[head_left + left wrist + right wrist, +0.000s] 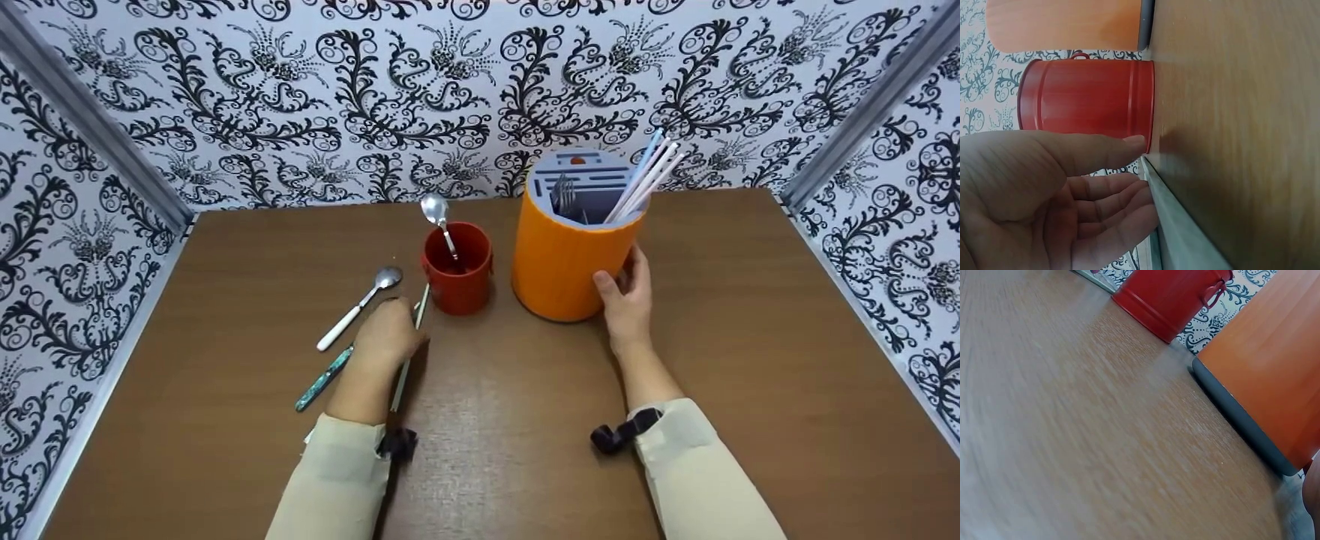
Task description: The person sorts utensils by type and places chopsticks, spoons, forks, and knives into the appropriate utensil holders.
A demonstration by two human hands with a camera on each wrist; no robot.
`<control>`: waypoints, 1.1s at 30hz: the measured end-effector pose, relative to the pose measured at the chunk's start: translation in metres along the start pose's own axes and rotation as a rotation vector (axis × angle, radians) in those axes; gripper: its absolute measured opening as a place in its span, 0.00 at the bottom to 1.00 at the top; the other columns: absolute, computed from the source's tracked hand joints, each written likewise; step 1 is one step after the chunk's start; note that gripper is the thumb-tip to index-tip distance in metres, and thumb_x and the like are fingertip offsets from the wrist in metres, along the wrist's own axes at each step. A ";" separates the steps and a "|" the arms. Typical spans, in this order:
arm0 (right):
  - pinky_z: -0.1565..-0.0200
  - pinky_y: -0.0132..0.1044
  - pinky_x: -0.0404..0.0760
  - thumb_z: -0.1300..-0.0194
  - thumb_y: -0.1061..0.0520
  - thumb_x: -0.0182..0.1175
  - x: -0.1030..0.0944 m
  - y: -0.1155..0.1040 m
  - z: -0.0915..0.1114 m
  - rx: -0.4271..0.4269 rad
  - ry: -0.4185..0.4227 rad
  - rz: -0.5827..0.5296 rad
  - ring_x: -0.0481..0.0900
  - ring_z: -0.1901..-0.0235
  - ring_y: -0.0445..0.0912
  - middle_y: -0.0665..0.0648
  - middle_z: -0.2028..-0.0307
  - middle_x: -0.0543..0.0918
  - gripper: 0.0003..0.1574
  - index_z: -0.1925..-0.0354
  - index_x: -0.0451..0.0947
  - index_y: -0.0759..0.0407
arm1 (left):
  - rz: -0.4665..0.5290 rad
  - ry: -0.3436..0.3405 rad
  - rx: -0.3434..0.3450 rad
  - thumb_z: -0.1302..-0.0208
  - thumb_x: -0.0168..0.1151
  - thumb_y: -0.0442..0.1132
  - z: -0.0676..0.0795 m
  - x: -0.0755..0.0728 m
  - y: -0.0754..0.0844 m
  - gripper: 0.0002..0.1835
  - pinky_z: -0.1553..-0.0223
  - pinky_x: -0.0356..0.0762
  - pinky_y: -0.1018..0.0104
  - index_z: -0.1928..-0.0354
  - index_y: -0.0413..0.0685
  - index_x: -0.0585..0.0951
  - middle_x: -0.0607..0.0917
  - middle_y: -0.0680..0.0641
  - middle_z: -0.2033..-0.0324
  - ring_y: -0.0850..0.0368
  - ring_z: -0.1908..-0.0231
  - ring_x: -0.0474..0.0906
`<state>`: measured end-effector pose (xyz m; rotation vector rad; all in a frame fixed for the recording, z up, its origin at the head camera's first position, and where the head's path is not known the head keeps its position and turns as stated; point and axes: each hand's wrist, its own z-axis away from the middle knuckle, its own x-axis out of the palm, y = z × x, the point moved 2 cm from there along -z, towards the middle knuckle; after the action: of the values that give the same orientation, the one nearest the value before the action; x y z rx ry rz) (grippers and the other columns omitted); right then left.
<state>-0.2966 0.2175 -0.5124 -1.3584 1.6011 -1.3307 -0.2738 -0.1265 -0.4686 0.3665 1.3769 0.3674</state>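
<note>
My left hand (386, 330) is low over the table, beside a pale green chopstick (401, 386) lying there. In the left wrist view its thumb and bent fingers are parted, with the chopstick (1176, 225) right at the fingertips. A white-handled spoon (341, 327) and a teal-patterned handle (324, 379) lie left of this hand, which hides the handle's far end. My right hand (630, 300) rests against the lower right side of the orange utensil holder (562, 270), thumb on its front, fingers along its side. The holder carries forks (562, 196) and several pale chopsticks (651, 180).
A red cup (461, 289) with a spoon (435, 210) leaning in it stands between the hands, left of the holder. The brown table (510, 420) meets patterned walls (375, 97) at the back and sides.
</note>
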 end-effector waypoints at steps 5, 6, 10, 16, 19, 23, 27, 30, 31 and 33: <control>0.21 0.47 0.61 0.46 0.29 0.75 0.000 0.001 -0.001 -0.014 -0.001 -0.036 0.66 0.29 0.49 0.58 0.25 0.66 0.68 0.21 0.57 0.56 | -0.033 0.000 0.018 0.41 0.68 0.33 0.001 0.001 -0.002 0.09 0.53 0.83 0.45 0.60 0.35 0.81 0.85 0.37 0.61 0.44 0.61 0.82; 0.22 0.46 0.62 0.48 0.28 0.75 0.000 0.001 -0.001 -0.019 -0.001 -0.044 0.66 0.30 0.48 0.58 0.26 0.67 0.70 0.21 0.57 0.57 | -0.037 -0.005 0.024 0.41 0.67 0.32 0.001 0.001 -0.002 0.10 0.51 0.83 0.45 0.58 0.34 0.81 0.85 0.36 0.59 0.43 0.59 0.83; 0.25 0.42 0.65 0.52 0.27 0.77 0.001 0.001 -0.002 -0.037 0.001 -0.064 0.67 0.32 0.47 0.60 0.27 0.68 0.73 0.21 0.58 0.59 | -0.039 -0.027 0.030 0.43 0.67 0.31 0.002 0.002 -0.003 0.17 0.47 0.83 0.46 0.52 0.31 0.80 0.83 0.34 0.53 0.40 0.53 0.82; 0.23 0.47 0.63 0.53 0.26 0.77 0.002 -0.001 -0.001 -0.031 0.002 -0.055 0.67 0.31 0.48 0.60 0.26 0.67 0.74 0.21 0.58 0.57 | -0.008 -0.048 0.005 0.44 0.71 0.35 0.001 0.002 -0.004 0.20 0.48 0.83 0.46 0.51 0.30 0.79 0.82 0.34 0.51 0.41 0.55 0.80; 0.23 0.48 0.63 0.51 0.27 0.77 0.002 -0.001 -0.001 -0.028 0.000 -0.056 0.67 0.31 0.48 0.60 0.26 0.67 0.72 0.21 0.58 0.57 | 0.001 -0.053 -0.004 0.45 0.72 0.36 0.000 0.002 -0.005 0.20 0.50 0.83 0.47 0.53 0.32 0.79 0.82 0.35 0.53 0.44 0.57 0.79; 0.23 0.46 0.64 0.51 0.27 0.77 0.002 0.000 -0.001 -0.031 0.002 -0.059 0.67 0.31 0.48 0.59 0.26 0.67 0.72 0.21 0.58 0.57 | -0.005 -0.054 -0.001 0.45 0.72 0.37 0.000 0.002 -0.006 0.20 0.52 0.83 0.48 0.54 0.32 0.79 0.82 0.35 0.53 0.45 0.59 0.77; 0.24 0.45 0.65 0.53 0.26 0.77 0.003 0.000 -0.002 -0.028 0.005 -0.064 0.68 0.31 0.49 0.60 0.26 0.67 0.74 0.21 0.58 0.58 | -0.020 -0.052 0.010 0.44 0.72 0.38 0.000 0.002 -0.005 0.22 0.51 0.83 0.47 0.53 0.30 0.79 0.82 0.35 0.53 0.45 0.60 0.77; 0.24 0.46 0.65 0.54 0.26 0.77 0.003 0.000 -0.002 -0.027 0.008 -0.070 0.68 0.31 0.49 0.60 0.26 0.67 0.75 0.21 0.58 0.58 | -0.020 -0.053 0.012 0.45 0.72 0.39 -0.001 0.003 -0.006 0.21 0.52 0.82 0.47 0.54 0.31 0.79 0.82 0.36 0.56 0.46 0.61 0.76; 0.24 0.46 0.65 0.55 0.25 0.77 0.002 0.000 -0.002 -0.027 0.009 -0.070 0.68 0.31 0.49 0.61 0.26 0.67 0.75 0.21 0.58 0.58 | -0.018 -0.054 0.012 0.45 0.72 0.39 -0.001 0.003 -0.007 0.21 0.52 0.82 0.48 0.55 0.32 0.79 0.82 0.37 0.57 0.46 0.62 0.75; 0.24 0.46 0.65 0.54 0.26 0.77 0.002 0.001 -0.002 -0.030 0.007 -0.072 0.68 0.31 0.49 0.61 0.26 0.67 0.75 0.21 0.58 0.59 | -0.010 -0.059 0.010 0.46 0.72 0.39 -0.002 0.003 -0.008 0.18 0.57 0.82 0.50 0.59 0.34 0.78 0.80 0.40 0.62 0.48 0.65 0.75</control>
<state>-0.2989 0.2157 -0.5123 -1.4430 1.5955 -1.3596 -0.2751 -0.1317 -0.4754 0.3755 1.3232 0.3396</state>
